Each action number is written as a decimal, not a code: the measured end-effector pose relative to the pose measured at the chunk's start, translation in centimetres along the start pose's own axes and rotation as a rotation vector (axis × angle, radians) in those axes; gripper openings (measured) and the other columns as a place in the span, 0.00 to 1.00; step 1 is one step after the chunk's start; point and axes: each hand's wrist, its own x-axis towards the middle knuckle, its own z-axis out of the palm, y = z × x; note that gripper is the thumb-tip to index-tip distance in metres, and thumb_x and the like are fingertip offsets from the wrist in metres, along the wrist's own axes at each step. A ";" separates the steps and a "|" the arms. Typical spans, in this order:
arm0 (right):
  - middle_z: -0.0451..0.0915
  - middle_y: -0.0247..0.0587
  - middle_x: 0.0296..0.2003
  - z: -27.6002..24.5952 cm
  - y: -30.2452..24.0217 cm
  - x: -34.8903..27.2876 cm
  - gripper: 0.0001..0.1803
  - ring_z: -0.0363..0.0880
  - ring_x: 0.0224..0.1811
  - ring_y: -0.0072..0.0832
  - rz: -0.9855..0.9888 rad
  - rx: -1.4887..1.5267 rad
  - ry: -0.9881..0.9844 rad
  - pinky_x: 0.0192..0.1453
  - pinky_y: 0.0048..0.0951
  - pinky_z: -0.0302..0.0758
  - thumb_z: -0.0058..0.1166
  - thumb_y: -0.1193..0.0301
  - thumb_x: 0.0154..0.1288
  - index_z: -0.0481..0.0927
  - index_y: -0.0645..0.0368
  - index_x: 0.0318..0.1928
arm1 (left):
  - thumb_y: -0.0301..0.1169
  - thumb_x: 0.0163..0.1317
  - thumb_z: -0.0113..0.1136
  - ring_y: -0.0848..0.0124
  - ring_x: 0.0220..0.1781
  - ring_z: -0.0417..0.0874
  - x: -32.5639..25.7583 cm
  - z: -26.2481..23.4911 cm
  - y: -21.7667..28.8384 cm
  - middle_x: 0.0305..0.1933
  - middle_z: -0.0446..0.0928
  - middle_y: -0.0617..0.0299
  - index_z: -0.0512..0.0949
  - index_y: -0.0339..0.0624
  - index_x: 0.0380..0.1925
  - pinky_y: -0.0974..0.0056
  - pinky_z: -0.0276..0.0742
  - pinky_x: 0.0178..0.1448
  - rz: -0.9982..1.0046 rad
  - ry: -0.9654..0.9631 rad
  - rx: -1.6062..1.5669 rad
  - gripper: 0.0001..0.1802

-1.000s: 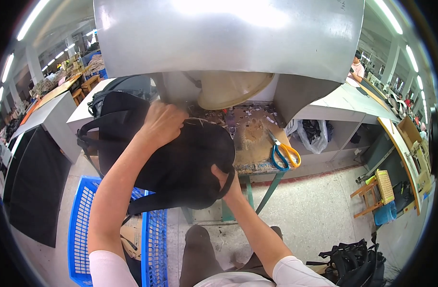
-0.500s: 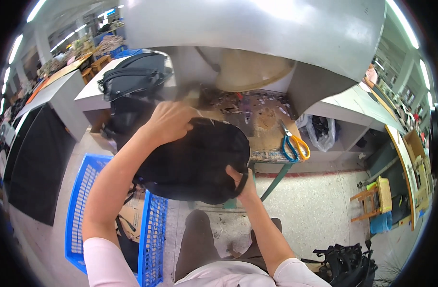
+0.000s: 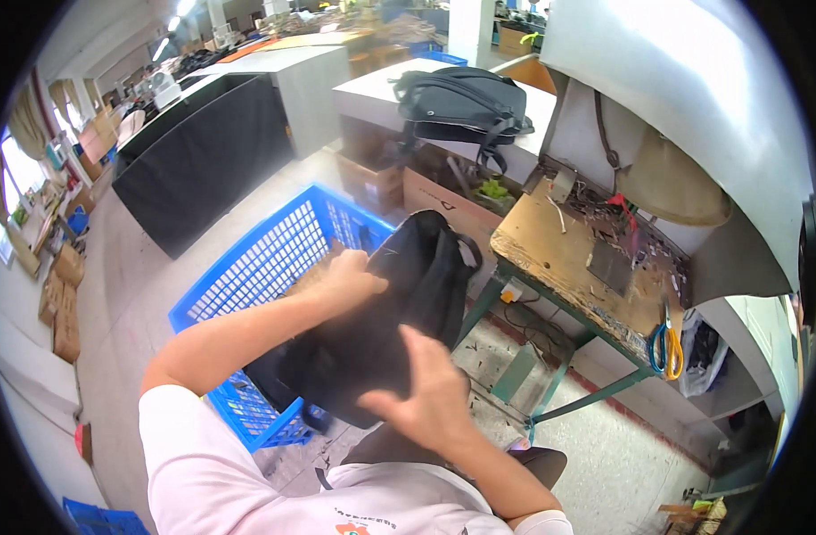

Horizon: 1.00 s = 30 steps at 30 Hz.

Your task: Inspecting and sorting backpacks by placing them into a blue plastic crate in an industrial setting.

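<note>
A black fabric bag [image 3: 385, 330] hangs tilted in front of me, partly over a blue plastic basket [image 3: 247, 254]. My left hand [image 3: 350, 278] is closed on the bag's upper left edge. Spread-fingered, my right hand [image 3: 430, 397] lies at the bag's near right side, thumb and fingers apart. Whether its palm touches the fabric I cannot tell. The bag hides part of the basket's inside.
To the right stands a worn wooden work table [image 3: 537, 241] on green legs, with scissors [image 3: 666, 348] at its edge and scraps on top. A dark backpack [image 3: 466, 102] lies on a white counter behind. A metal hood [image 3: 693, 98] overhangs the table.
My view has turned left. The bag has moved from beside the work table to over the blue basket. My right hand has let go of the bag's edge and opened.
</note>
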 end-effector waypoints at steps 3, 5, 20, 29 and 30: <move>0.57 0.70 0.50 4.1 -2.6 -1.5 0.59 0.64 0.49 0.57 0.016 -0.182 -0.084 0.51 0.46 0.66 0.57 0.38 0.38 0.49 0.68 0.60 | 0.26 0.47 0.59 0.70 0.23 0.75 -0.5 2.2 -0.9 0.24 0.74 0.57 0.73 0.33 0.30 0.66 0.68 0.21 -0.120 0.066 -0.342 0.11; 0.58 0.69 0.49 4.6 -2.0 -1.8 0.52 0.64 0.48 0.56 0.038 -0.301 -0.021 0.48 0.46 0.68 0.59 0.49 0.43 0.50 0.69 0.60 | 0.27 0.45 0.56 0.63 0.27 0.76 -1.7 2.9 1.1 0.24 0.75 0.52 0.74 0.30 0.26 0.63 0.72 0.29 -0.360 0.095 -0.464 0.10; 0.78 0.31 0.32 -11.3 10.7 -8.0 0.19 0.73 0.30 0.15 0.502 0.933 0.241 0.35 0.17 0.70 0.61 0.81 0.45 0.78 0.63 0.42 | 0.37 0.49 0.64 0.73 0.47 0.73 3.6 -4.6 -0.7 0.47 0.73 0.59 0.67 0.37 0.51 0.67 0.69 0.49 0.252 -0.362 -0.735 0.30; 0.79 0.35 0.32 -15.3 13.3 -10.2 0.18 0.75 0.28 0.16 0.645 0.838 0.812 0.32 0.15 0.71 0.58 0.79 0.48 0.75 0.67 0.43 | 0.31 0.45 0.68 0.76 0.25 0.77 5.3 3.8 9.5 0.25 0.78 0.63 0.80 0.36 0.29 0.70 0.73 0.30 0.330 -0.395 -0.470 0.12; 0.79 0.36 0.34 -15.8 13.8 -10.4 0.18 0.76 0.30 0.18 0.670 0.848 0.824 0.35 0.16 0.73 0.58 0.79 0.49 0.75 0.66 0.43 | 0.30 0.45 0.67 0.76 0.25 0.78 5.7 4.4 10.8 0.25 0.78 0.62 0.79 0.34 0.29 0.69 0.73 0.30 0.337 -0.387 -0.418 0.12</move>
